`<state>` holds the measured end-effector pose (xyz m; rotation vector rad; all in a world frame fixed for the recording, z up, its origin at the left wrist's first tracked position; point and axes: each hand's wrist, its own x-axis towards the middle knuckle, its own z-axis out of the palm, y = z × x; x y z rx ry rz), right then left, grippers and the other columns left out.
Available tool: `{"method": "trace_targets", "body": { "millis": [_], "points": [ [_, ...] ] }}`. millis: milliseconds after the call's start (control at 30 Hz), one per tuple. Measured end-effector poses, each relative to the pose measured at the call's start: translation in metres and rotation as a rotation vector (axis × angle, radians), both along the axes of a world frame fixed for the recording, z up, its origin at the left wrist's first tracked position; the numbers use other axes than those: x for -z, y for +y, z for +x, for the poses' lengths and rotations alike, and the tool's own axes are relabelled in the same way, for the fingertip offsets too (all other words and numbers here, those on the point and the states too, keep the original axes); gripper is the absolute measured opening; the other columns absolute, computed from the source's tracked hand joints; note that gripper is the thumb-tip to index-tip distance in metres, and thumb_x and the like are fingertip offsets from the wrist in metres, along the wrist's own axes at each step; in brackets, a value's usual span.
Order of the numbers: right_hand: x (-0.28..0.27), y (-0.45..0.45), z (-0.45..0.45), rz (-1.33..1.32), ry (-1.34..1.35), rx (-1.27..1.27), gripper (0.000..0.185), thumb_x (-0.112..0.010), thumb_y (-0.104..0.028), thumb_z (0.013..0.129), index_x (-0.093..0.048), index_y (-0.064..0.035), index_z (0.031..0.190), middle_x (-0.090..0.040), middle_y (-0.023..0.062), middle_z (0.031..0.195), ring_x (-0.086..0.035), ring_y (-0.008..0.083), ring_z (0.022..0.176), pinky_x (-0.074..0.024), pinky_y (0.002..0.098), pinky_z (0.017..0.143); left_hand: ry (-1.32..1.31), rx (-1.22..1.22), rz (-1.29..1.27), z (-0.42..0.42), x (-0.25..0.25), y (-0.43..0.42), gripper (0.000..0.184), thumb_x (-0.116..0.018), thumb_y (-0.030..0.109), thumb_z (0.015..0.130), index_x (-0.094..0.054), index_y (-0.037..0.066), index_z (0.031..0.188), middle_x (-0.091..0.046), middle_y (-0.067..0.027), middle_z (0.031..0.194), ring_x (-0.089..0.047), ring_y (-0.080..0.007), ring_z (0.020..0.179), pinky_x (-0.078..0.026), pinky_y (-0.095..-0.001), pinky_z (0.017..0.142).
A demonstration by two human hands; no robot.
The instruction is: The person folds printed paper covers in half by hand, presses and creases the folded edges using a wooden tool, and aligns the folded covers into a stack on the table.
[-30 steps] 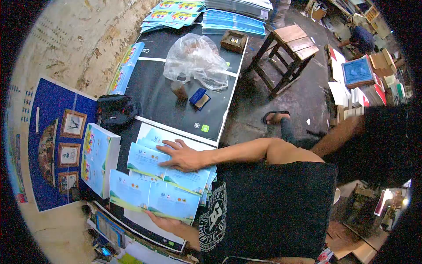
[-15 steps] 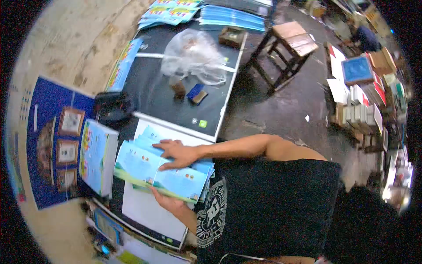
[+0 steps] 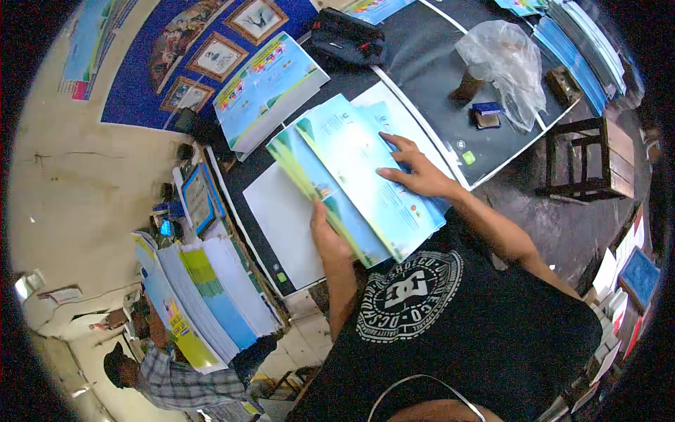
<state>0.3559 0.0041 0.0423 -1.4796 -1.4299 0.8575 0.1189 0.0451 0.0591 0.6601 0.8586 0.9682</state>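
My right hand (image 3: 420, 174) lay spread, unclenched, atop the printed sheets (image 3: 351, 172); their edges met my left hand (image 3: 329, 238), whose grasp I couldn't tell.

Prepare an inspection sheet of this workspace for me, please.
Surface: black-topped table, white sheets lying on it.
Job's things: printed sheets, blue and green, overlapping; thick printed stack beside them.
Clutter: clear plastic bag, small blue case, brown block, black bag.
Hands: left hand holds the printed sheets' edge, fingers hidden; right hand rests on top, fingers spread.
Cables: thin white loop by the black T-shirt; possibly a cable, unclear.
Surroundings: wooden stool, framed pictures, blue board, person in a checked shirt.
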Motion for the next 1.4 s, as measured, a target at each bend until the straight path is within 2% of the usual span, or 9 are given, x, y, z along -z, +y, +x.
{"method": "trace_targets", "body": {
  "millis": [100, 333, 433, 533, 667, 800, 1067, 1200, 1400],
  "points": [
    [0.014, -0.004, 0.005, -0.001, -0.259, 0.082, 0.046, -0.066, -0.044, 0.090, -0.067, 0.0018, 0.099, -0.034, 0.0208, 0.153, -0.026, 0.0439, 0.142, -0.0258, 0.0586, 0.111, -0.202, -0.084, -0.082, -0.016, -0.029, -0.004, 0.049, -0.043, 0.035, 0.104, -0.043, 0.000, 0.138, -0.058, -0.0160, 0.129, -0.059, -0.0308, 0.116, -0.049, -0.0453, 0.099],
    [0.006, -0.006, -0.014, 0.068, -0.738, 0.128, 0.056, -0.061, -0.030, 0.093, -0.045, -0.0199, 0.146, -0.029, 0.0177, 0.156, -0.022, 0.0425, 0.143, -0.0223, 0.0589, 0.112, -0.025, -0.126, -0.075, -0.028, 0.030, 0.014, 0.049, -0.049, 0.041, 0.101, -0.051, 0.005, 0.134, -0.060, -0.0132, 0.125, -0.060, -0.0282, 0.111, -0.050, -0.0445, 0.096],
    [0.027, -0.003, -0.004, -0.021, -0.462, 0.049, 0.045, -0.053, -0.031, 0.098, -0.053, -0.0160, 0.140, -0.028, 0.0169, 0.157, -0.020, 0.0409, 0.145, -0.0175, 0.0559, 0.115, -0.184, 0.024, -0.170, -0.005, 0.059, 0.009, 0.053, -0.054, 0.044, 0.098, -0.050, 0.005, 0.134, -0.060, -0.0154, 0.128, -0.060, -0.0303, 0.113, -0.050, -0.0458, 0.097],
    [0.023, 0.004, 0.001, -0.055, 0.040, 0.158, 0.045, -0.050, -0.043, 0.099, -0.069, -0.0044, 0.113, -0.027, 0.0179, 0.158, -0.021, 0.0396, 0.145, -0.0160, 0.0531, 0.116, -0.037, -0.024, -0.219, 0.029, 0.039, -0.001, 0.043, -0.058, 0.035, 0.099, -0.056, 0.003, 0.128, -0.063, -0.0075, 0.115, -0.062, -0.0188, 0.099, -0.053, -0.0335, 0.085],
    [0.011, -0.001, -0.005, 0.006, -0.257, 0.119, 0.037, -0.066, -0.037, 0.091, -0.068, -0.0012, 0.101, -0.029, 0.0203, 0.157, -0.024, 0.0417, 0.143, -0.0205, 0.0513, 0.116, -0.276, -0.013, -0.294, 0.040, 0.038, -0.003, 0.047, -0.058, 0.035, 0.099, -0.054, 0.002, 0.131, -0.062, -0.0116, 0.122, -0.061, -0.0228, 0.111, -0.054, -0.0372, 0.092],
    [0.013, 0.002, -0.005, 0.080, -0.135, 0.126, 0.039, -0.074, -0.035, 0.085, -0.066, 0.0014, 0.097, -0.031, 0.0234, 0.155, -0.029, 0.0443, 0.140, -0.0262, 0.0505, 0.114, -0.280, -0.034, -0.286, 0.039, 0.032, -0.003, 0.047, -0.059, 0.035, 0.098, -0.054, 0.001, 0.130, -0.064, -0.0121, 0.118, -0.064, -0.0229, 0.103, -0.056, -0.0373, 0.087],
    [0.014, 0.001, 0.003, 0.067, -0.130, 0.066, 0.036, -0.070, -0.027, 0.090, -0.060, 0.0034, 0.107, -0.030, 0.0239, 0.156, -0.028, 0.0390, 0.143, -0.0237, 0.0463, 0.116, -0.055, -0.053, -0.194, 0.001, 0.027, 0.003, 0.045, -0.054, 0.039, 0.100, -0.057, 0.004, 0.128, -0.066, -0.0124, 0.118, -0.065, -0.0258, 0.104, -0.055, -0.0425, 0.090],
    [0.024, 0.000, 0.003, 0.158, -0.225, 0.118, 0.074, -0.071, -0.018, 0.087, -0.033, -0.0043, 0.149, -0.028, 0.0241, 0.156, -0.030, 0.0402, 0.141, -0.0240, 0.0468, 0.116, -0.172, -0.112, -0.225, -0.037, 0.001, 0.008, 0.046, -0.045, 0.038, 0.103, -0.052, 0.004, 0.134, -0.065, -0.0142, 0.120, -0.065, -0.0290, 0.106, -0.054, -0.0445, 0.093],
    [0.008, -0.001, -0.016, -0.025, -0.563, 0.052, 0.047, -0.059, -0.026, 0.096, -0.055, -0.0012, 0.135, -0.025, 0.0228, 0.157, -0.027, 0.0409, 0.142, -0.0218, 0.0489, 0.116, -0.099, -0.124, -0.081, -0.017, 0.008, 0.011, 0.039, -0.053, 0.034, 0.101, -0.058, 0.002, 0.123, -0.067, -0.0110, 0.111, -0.066, -0.0223, 0.099, -0.056, -0.0369, 0.084]
  ]
}}
